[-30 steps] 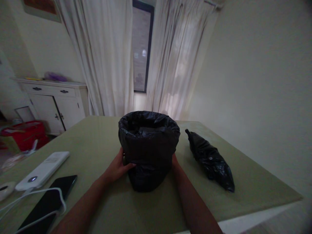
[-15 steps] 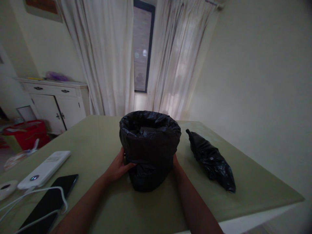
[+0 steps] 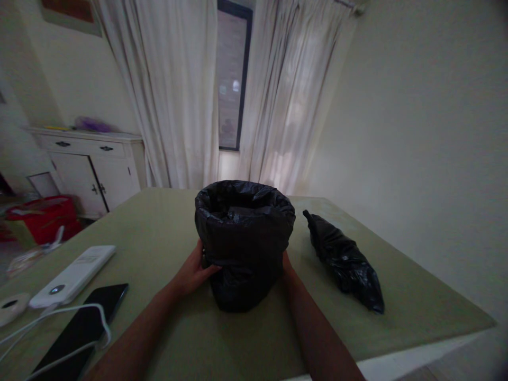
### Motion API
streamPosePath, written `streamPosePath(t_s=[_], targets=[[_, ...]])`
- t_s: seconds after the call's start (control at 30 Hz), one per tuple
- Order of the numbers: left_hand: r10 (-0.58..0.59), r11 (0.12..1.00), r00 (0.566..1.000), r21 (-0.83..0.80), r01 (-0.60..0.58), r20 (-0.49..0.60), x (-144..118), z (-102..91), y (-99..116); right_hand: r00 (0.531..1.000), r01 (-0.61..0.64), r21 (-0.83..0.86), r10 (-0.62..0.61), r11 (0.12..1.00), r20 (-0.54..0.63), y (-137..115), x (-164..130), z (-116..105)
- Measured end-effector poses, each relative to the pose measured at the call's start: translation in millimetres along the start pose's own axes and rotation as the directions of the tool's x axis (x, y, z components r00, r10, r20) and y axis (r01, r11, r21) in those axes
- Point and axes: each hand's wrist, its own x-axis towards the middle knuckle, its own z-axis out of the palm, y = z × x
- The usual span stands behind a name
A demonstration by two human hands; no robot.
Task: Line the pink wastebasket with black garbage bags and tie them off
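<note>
A trash bin point(image 3: 246, 248) covered in a black garbage bag stands upright on the green tabletop point(image 3: 170, 217). The bag is folded over the rim and its mouth gapes at the top; the bin itself is hidden under the plastic. My left hand point(image 3: 195, 271) grips the bin's left side, thumb across the front and the other fingers partly out of sight along the side. Against the right side rests my right hand point(image 3: 287, 269), its fingers mostly hidden behind the bin. To the right lies a long, bunched black plastic bag point(image 3: 343, 259), touched by neither hand.
On the left side of the table are a white power bank point(image 3: 75, 275), a dark phone point(image 3: 81, 328), a white cable point(image 3: 101, 317) and a round white object point(image 3: 11, 308). Beyond stand a white cabinet point(image 3: 87, 169) and a red bag point(image 3: 50, 217); curtains point(image 3: 174, 95) hang behind the table.
</note>
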Motion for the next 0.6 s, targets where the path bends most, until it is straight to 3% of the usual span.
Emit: streamPosePath(t_s=[0.6], targets=[[0.030, 0.999, 0.999, 0.028, -0.031, 0.033, -0.6, -0.6, -1.1, 1.000, 0.009, 0.029, -0.008, 1.000, -0.020, 12.2, 6.5, 0.0]])
